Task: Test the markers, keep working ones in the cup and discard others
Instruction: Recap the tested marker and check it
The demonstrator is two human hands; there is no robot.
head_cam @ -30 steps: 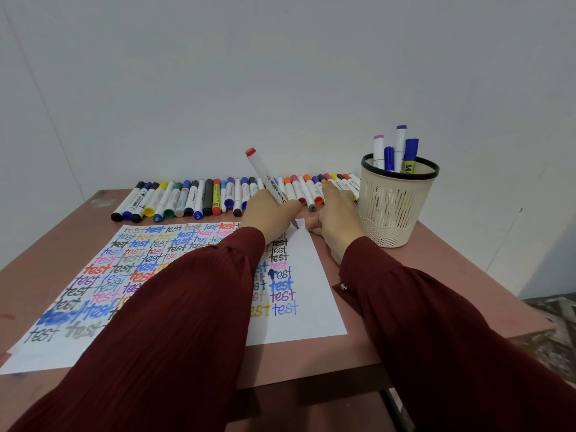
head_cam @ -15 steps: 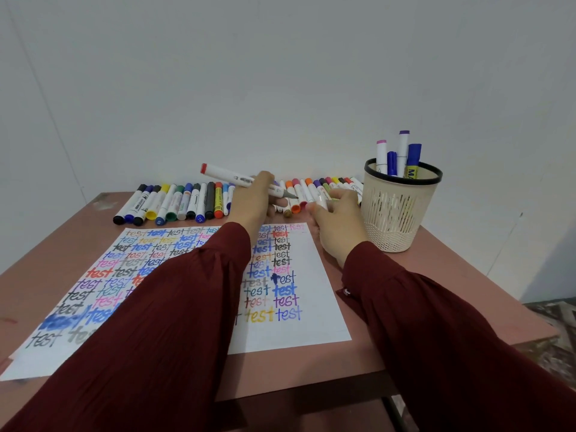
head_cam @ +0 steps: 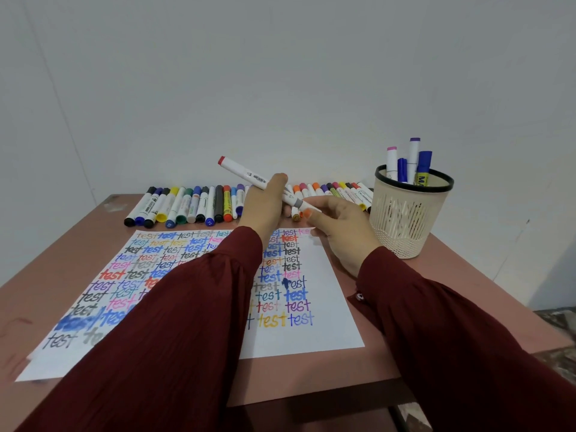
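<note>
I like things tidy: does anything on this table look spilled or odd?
Yes: a dark blue ink blot sits on the white paper sheet, swallowing the first letter of one handwritten "test" near its right side.

We read "test" handwritten repeatedly in many colours across the paper sheet (head_cam: 330, 325). On the blue marker (head_cam: 424, 162) in the cup (head_cam: 405, 222) we made out "MA"; print on the white marker (head_cam: 249, 175) and marker row (head_cam: 187, 204) was unreadable.
</note>
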